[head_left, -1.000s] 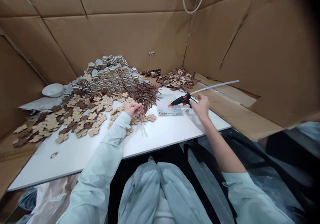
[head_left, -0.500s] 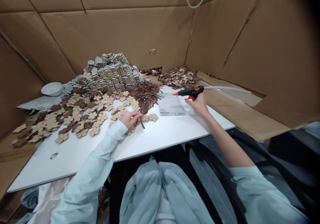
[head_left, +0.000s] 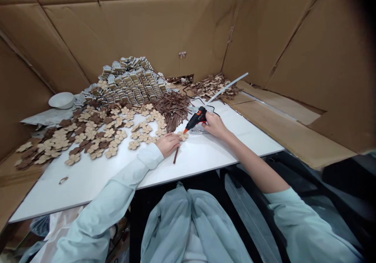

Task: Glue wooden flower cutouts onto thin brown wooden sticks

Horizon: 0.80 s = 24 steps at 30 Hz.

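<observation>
Here's the right hand (head_left: 216, 125), wrapped firmly around the grip of a black-and-orange hot glue gun (head_left: 195, 118), orange nozzle angled down-left, just above the tabletop (head_left: 88, 188). A long translucent glue stick (head_left: 227, 87) rises from the back of the gun, and a thin black cord (head_left: 213, 111) loops behind it. Under the nozzle sits a clear plastic packet (head_left: 197, 130).

Right beside the gun, the left hand (head_left: 168, 144) lies low on the tabletop, fingertips (head_left: 178, 138) reaching a wooden flower cutout (head_left: 182, 136); whether they're gripping it, I can't tell. Just below that hand lies a loose brown stick (head_left: 176, 155).

Moving out, a heap of brown sticks (head_left: 172, 110) sits just above the hands, with a wide spread of flower cutouts (head_left: 100, 131) in pale and dark wood running off to the left. Behind them rises a big stacked mound of small wrapped packets (head_left: 126, 78), blocking the back of the tabletop. Further right there's another pile of cutouts (head_left: 213, 86). Off to the left, a white bowl (head_left: 61, 100) sits on a grey sheet (head_left: 44, 116). Cardboard walls (head_left: 132, 31) box in the whole scene.
</observation>
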### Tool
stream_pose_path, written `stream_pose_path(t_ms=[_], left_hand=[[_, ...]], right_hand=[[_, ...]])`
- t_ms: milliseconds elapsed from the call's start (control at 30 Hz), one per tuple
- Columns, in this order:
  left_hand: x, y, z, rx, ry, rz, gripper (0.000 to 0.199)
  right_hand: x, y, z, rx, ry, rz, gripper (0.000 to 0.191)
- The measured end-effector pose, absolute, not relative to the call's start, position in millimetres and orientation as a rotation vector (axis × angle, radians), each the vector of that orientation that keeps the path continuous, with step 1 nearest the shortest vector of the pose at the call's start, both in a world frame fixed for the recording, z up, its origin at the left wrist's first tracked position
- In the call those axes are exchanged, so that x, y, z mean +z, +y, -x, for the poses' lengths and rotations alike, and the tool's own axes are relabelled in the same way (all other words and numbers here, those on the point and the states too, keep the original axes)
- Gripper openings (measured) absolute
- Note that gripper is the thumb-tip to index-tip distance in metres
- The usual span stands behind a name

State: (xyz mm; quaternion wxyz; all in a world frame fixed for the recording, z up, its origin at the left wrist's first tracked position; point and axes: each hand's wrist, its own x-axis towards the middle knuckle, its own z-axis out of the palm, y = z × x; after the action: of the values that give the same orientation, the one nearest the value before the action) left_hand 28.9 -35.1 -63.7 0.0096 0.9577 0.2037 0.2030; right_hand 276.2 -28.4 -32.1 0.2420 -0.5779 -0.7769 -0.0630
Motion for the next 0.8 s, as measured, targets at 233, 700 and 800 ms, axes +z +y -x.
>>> stream_pose_path(t_ms=[233, 700, 800], left_hand=[[-65.1, -34.6, -29.3, 0.700, 0.619, -2.922, 0.029], [-59.4, -37.3, -31.3, 0.812, 0.560, -2.800, 0.031], [-49.3, -37.1, -20.9, 0.883, 0.647, -2.748, 0.032]], right_hand=[[-34.1, -27.8, -274.4, -0.228, -2.168, 1.568, 0.027], [-27.1, -35.6, -272.8, -0.394, -2.091, 1.630, 0.034], [-25.4, -33.2, -273.8, -0.373, -2.001, 1.650, 0.032]])
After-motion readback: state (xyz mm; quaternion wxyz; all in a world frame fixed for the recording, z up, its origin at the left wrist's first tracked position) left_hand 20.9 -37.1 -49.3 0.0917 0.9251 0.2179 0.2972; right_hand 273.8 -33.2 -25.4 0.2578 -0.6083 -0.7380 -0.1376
